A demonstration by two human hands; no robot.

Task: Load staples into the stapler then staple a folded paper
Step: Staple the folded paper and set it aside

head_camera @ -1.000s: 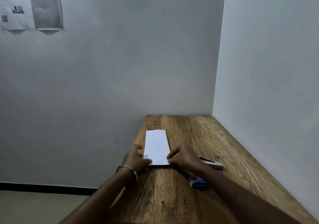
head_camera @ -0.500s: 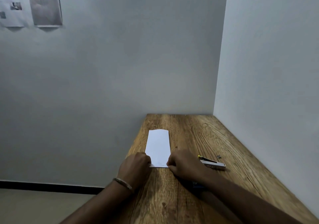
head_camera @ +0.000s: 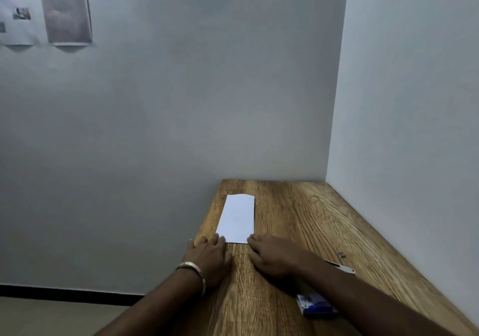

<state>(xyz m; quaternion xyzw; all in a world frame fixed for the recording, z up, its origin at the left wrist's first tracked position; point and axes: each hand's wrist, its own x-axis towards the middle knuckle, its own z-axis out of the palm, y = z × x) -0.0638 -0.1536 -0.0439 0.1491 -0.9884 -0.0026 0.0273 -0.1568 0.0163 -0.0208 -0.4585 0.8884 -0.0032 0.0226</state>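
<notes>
A folded white paper (head_camera: 238, 219) lies flat near the left edge of the wooden table (head_camera: 298, 214). My left hand (head_camera: 210, 256) rests palm down with its fingertips on the paper's near left corner. My right hand (head_camera: 274, 255) lies flat with fingertips touching the near right corner. The white stapler (head_camera: 343, 268) lies on the table to the right, mostly hidden behind my right forearm. A blue staple box (head_camera: 315, 307) sits below that forearm. A small loose strip of staples (head_camera: 342, 254) lies further right.
The table fits into a corner, with a wall at its far end and another along its right side. Its left edge drops to the floor. Two paper sheets (head_camera: 64, 9) hang high on the far wall.
Both hands have flattened and slid back towards me, from pressing on the paper's near end to touching only its near corners. The view has tilted slightly.
</notes>
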